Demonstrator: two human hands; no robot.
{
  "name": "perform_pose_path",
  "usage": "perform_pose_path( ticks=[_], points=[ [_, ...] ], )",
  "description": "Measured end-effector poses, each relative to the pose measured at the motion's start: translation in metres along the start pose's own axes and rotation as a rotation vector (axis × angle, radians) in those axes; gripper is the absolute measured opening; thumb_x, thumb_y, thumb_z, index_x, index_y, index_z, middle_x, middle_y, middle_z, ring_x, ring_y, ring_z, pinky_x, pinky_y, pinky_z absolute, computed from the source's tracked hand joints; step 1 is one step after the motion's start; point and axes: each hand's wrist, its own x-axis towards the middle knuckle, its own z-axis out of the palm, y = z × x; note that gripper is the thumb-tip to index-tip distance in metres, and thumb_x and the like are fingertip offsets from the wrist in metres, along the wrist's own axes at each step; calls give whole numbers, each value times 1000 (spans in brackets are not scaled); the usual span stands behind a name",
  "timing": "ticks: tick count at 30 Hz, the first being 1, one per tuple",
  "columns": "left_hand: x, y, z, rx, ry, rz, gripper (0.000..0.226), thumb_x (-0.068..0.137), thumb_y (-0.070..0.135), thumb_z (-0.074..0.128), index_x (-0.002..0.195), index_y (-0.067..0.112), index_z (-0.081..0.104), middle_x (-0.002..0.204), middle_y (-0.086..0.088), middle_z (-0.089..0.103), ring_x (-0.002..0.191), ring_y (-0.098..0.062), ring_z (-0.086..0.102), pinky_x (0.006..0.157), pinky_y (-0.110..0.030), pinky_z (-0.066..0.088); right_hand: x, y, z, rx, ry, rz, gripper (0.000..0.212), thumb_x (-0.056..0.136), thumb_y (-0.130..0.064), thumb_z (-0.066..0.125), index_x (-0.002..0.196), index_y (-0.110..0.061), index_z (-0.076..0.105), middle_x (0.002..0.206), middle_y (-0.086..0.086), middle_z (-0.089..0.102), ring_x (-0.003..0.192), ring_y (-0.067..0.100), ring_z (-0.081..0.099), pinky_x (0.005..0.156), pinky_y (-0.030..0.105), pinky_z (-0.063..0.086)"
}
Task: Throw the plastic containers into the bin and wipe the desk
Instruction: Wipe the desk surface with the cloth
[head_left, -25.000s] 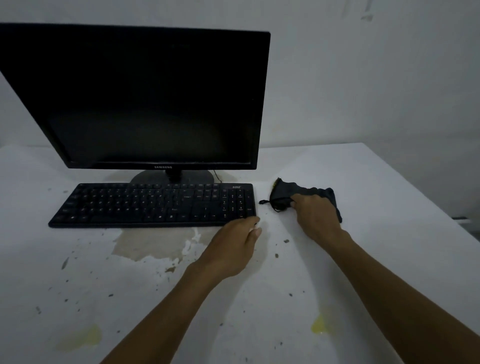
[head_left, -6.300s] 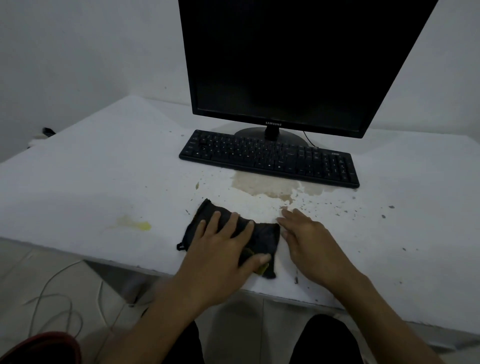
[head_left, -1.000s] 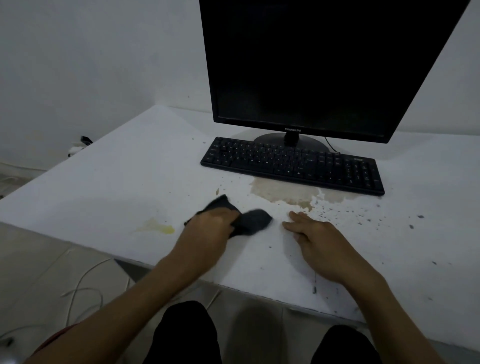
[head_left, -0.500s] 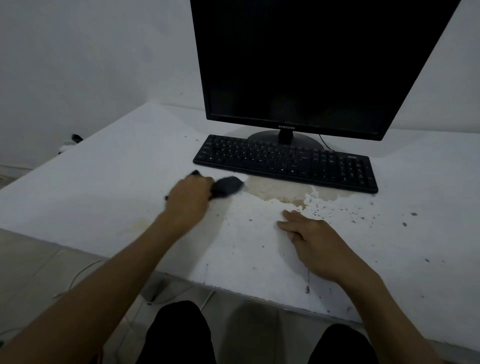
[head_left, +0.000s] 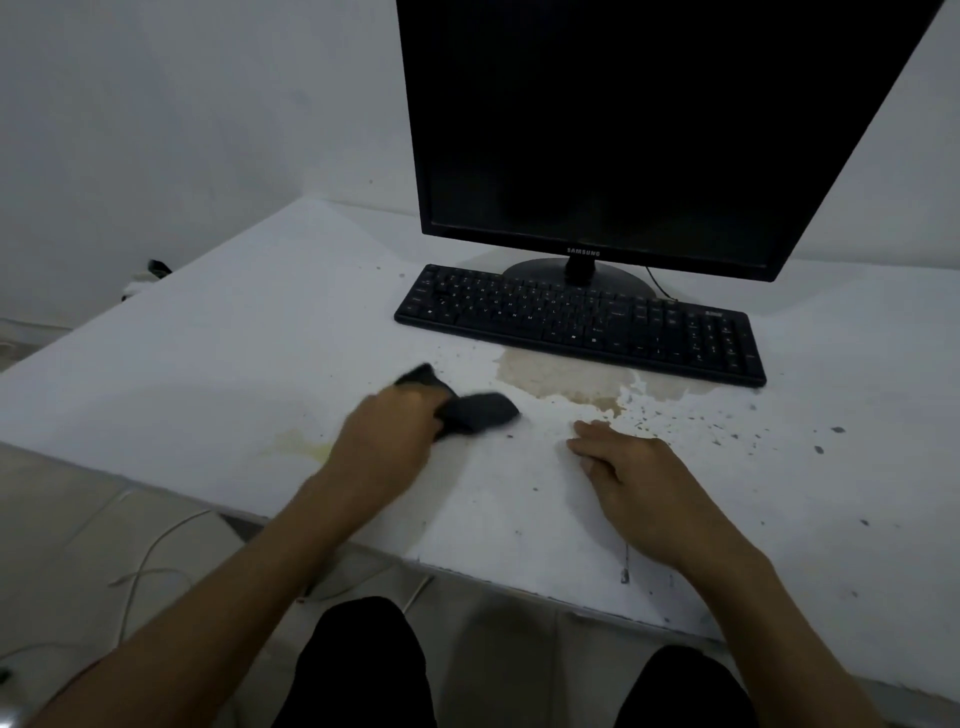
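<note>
The left hand (head_left: 387, 436) grips the bunched cloth (head_left: 475, 410), which lies nearer the brown stain (head_left: 561, 376) than the flat, straight-fingered right hand (head_left: 641, 480).

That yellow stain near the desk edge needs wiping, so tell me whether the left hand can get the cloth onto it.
Probably yes. The left hand grips the cloth right beside the yellow stain, and only bare desk lies between them. The keyboard sits well behind.
</note>
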Motion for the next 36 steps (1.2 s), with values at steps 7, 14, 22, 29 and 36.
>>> perform_pose_path(
  ticks=[7, 14, 22, 29, 36],
  points=[
    [-61, 31, -6, -75, -2, 145, 15, 79, 10, 60, 89, 14, 71, 81, -2, 71, 70, -16, 63, 62, -15, 38, -15, -8, 8, -25, 133, 4, 37, 94, -21, 51, 130, -17, 52, 140, -1, 48, 131, 14, 42, 114, 27, 25],
    [-88, 33, -1, -107, 90, 115, 22, 64, 7, 65, 84, 8, 73, 80, -3, 73, 68, -14, 68, 68, -20, 45, -17, -25, 8, 61, 279, 0, 32, 90, -17, 57, 122, -15, 61, 127, 0, 60, 123, 13, 50, 105, 21, 28],
    [-96, 32, 5, -40, 63, 215, 37, 60, -1, 79, 95, 9, 73, 91, -3, 73, 81, -14, 69, 82, -16, 43, -32, -41, 43, 99, 377, -20, 34, 87, -19, 52, 118, -9, 63, 123, 5, 62, 124, 15, 47, 110, 45, 33],
    [-104, 0, 1, 97, 130, 139, 63, 42, -14, 85, 101, 1, 70, 102, -14, 71, 92, -28, 69, 73, -38, 57, -38, -46, 53, -31, 448, -70, 38, 88, -29, 47, 115, -7, 64, 124, 2, 58, 126, 19, 44, 107, 53, 29],
    [-90, -67, -33, 201, 159, -98, 47, 46, -20, 78, 89, 0, 73, 87, -16, 72, 75, -29, 70, 62, -36, 57, -32, -48, 57, -114, 346, -44, 39, 83, -33, 54, 112, -9, 67, 122, 10, 62, 120, 34, 53, 100, 59, 31]
  ],
)
